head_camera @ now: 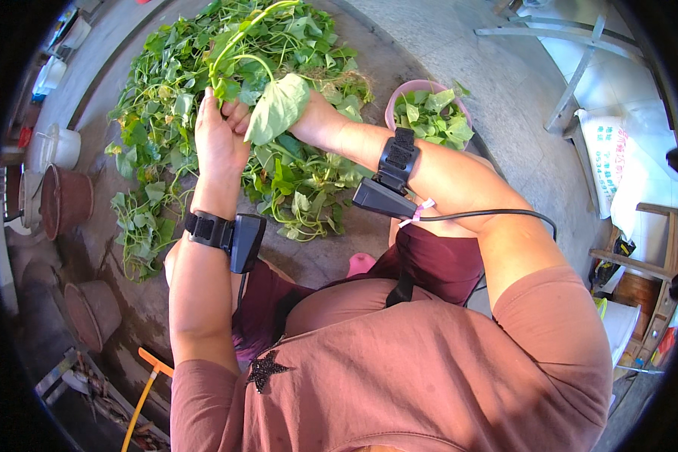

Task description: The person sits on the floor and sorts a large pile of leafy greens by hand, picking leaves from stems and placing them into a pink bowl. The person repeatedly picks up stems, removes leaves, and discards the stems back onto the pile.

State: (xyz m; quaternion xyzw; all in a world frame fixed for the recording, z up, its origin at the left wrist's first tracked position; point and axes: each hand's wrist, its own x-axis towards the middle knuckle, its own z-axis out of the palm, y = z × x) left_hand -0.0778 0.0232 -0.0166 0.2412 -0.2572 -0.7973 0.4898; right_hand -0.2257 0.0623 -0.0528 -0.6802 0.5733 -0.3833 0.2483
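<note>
In the head view my left hand (223, 121) is raised over a heap of leafy green vines (164, 101), its fingers closed on the stem of a long vine (226, 53). That vine arches up to the top edge, and one broad pale-green leaf (279, 107) hangs from it between my hands. My right hand (313, 116) is close beside, behind this leaf, its fingers mostly hidden, so its grip cannot be made out. A pink plastic basin (389, 113) holding picked leaves (438, 113) stands to the right of the heap, beyond my right forearm.
Brown tubs (66, 200) (93, 313) and a white bucket (62, 148) stand at the left. An orange-headed tool with a yellow handle (141, 401) is at lower left. Right are a metal frame (579, 73), a printed white sack (602, 164) and a wooden chair (633, 263).
</note>
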